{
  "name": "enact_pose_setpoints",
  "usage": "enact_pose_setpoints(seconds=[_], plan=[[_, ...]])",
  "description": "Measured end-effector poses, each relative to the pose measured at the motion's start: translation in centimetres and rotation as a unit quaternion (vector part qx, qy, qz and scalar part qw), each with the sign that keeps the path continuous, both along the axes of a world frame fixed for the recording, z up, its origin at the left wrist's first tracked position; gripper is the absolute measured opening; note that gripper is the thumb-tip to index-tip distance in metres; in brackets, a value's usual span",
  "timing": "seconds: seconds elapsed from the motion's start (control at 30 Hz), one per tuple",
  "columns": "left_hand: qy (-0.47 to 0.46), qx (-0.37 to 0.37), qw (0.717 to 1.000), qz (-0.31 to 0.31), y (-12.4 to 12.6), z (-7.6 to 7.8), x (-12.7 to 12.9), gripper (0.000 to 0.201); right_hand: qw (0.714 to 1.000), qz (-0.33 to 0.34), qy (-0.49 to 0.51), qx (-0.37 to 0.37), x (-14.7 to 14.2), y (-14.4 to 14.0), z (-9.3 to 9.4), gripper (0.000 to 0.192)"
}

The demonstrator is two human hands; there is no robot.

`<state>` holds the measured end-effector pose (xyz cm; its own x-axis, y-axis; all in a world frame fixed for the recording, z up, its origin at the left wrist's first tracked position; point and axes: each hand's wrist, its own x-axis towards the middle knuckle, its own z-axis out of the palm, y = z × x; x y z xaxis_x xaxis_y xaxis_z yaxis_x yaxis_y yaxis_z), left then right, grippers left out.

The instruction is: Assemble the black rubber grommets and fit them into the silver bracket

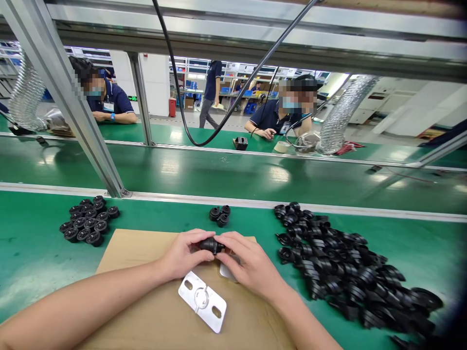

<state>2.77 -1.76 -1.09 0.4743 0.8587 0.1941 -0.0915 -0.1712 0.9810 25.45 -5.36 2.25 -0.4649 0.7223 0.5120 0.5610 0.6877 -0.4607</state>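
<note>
Black plastic part (211,245) sits pinched between both hands above the cardboard sheet (146,291), at the near middle of the green surface (32,257). Left hand (184,253) grips its left end with thumb and fingers; right hand (246,262) closes on its right end, fingertips meeting at the piece, so both hands are clenched on the one part. It looks like two halves being pushed or twisted together, though the joint is hidden by fingers, cannot tell if seated. Progress judgement: early to middle. Neat cluster of round black pieces (87,226) at left, arranged in rows, ridged tops, matte. Small group of three or four similar pieces (220,216) just beyond the hands. Big loose heap of black parts (346,272) at right, glossy, curved and ringed shapes, tangled, plenty left to go through. Flat metal plate (202,301) lies on the cardboard near the left wrist, bright, rounded corners, slotted holes and a central round feature; untouched. Cardboard is plain brown, matte. Surface is smooth green, slightly shiny. Other workers (280,116) sit across the conveyor, well apart.
</note>
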Motion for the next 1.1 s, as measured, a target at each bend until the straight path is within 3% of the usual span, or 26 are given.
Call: enact_pose_setpoints(seconds=[0.33,0.57,0.67,0.83,0.97,1.1], plan=[[0.028,0.022,0.999,0.009,0.2,-0.3,-0.1,0.043,1.000,0.021,0.002,0.017,0.0,0.3,0.0,0.030],[0.048,0.041,0.998,0.020,0.1,0.0,-0.1,0.042,0.992,-0.069,-0.064,-0.080,-0.6,-0.3,0.5,0.018],[0.035,0.030,0.998,0.030,0.2,-0.2,-0.1,0.040,0.994,-0.072,-0.057,-0.060,-0.2,-0.4,0.6,0.026],[0.035,0.029,0.999,0.020,0.3,-0.1,-0.1,0.041,0.997,-0.012,-0.072,0.004,0.1,-0.3,0.5,0.025],[0.054,0.038,0.998,0.009,0.1,0.4,-0.2,0.039,0.994,-0.065,-0.075,-0.043,-0.7,-0.4,0.4,0.018],[0.053,0.052,0.997,0.002,-0.2,0.4,-0.2,0.041,0.991,-0.090,-0.084,-0.060,-0.7,-0.7,1.1,0.023]])
